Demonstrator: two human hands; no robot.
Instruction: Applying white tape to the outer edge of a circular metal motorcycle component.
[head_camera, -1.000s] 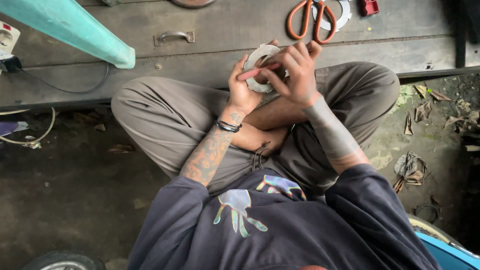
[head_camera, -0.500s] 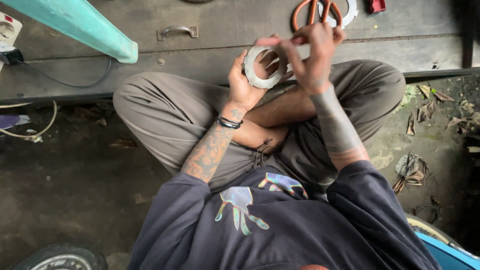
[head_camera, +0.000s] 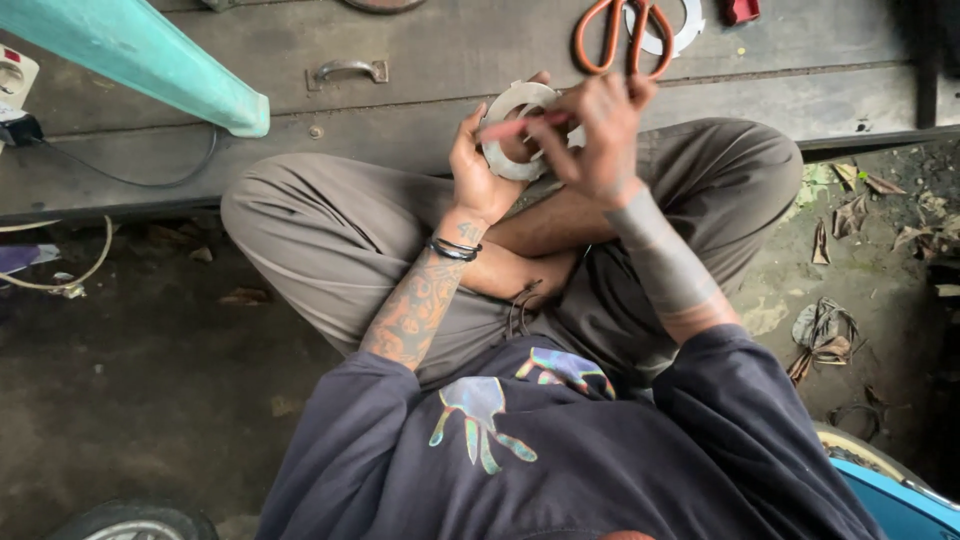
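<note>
I sit cross-legged on the ground. My left hand (head_camera: 478, 168) grips a flat white ring (head_camera: 503, 103) from below, holding it up over my knees. My right hand (head_camera: 598, 135) is closed on a thin red stick (head_camera: 512, 127), shaped like a pen, which lies across the ring's face with its tip pointing left. A dark bangle (head_camera: 455, 249) circles my left wrist. The right-hand fingers hide the ring's right edge.
Orange-handled scissors (head_camera: 610, 35) lie on the grey boards (head_camera: 420, 120) ahead, on top of a second white ring (head_camera: 685, 22). A small red object (head_camera: 740, 9) is beside them, a metal handle (head_camera: 347, 70) to the left, and a teal post (head_camera: 140, 55) at far left.
My right hand went up toward the scissors, then came back down onto the ring, now with the red stick laid across it. My left hand kept its hold on the ring.
</note>
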